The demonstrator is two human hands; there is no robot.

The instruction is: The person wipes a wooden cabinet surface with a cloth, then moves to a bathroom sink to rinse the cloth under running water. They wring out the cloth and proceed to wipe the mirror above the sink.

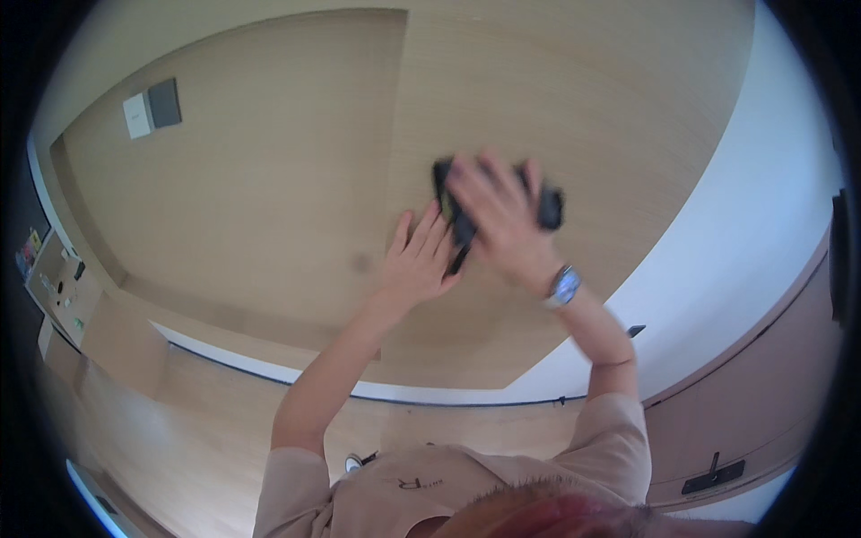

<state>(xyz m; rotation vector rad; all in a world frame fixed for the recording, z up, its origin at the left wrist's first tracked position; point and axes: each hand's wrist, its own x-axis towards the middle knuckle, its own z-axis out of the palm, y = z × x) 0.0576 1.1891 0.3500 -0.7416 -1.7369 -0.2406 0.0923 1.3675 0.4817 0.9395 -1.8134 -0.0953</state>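
Observation:
My right hand (501, 218) lies over a black object (550, 208), gripping it from above. The hand is blurred and covers most of it, so its exact kind cannot be told. A yellow-green patch shows on the object's left part. My left hand (417, 259) is at the object's left side, fingers spread. Its fingertips meet the object's edge, and its thumb is by a narrow black strip at the lower end. Whether the left hand grips it is not clear. Behind both hands stretches a wood-grain surface (303, 168) with a stepped edge.
A white box (138, 116) and a dark grey flat item (165, 103) sit at the upper left. A table (91, 286) with small items stands far left. A door with a black handle (713, 477) is at lower right, beside a white wall (726, 269).

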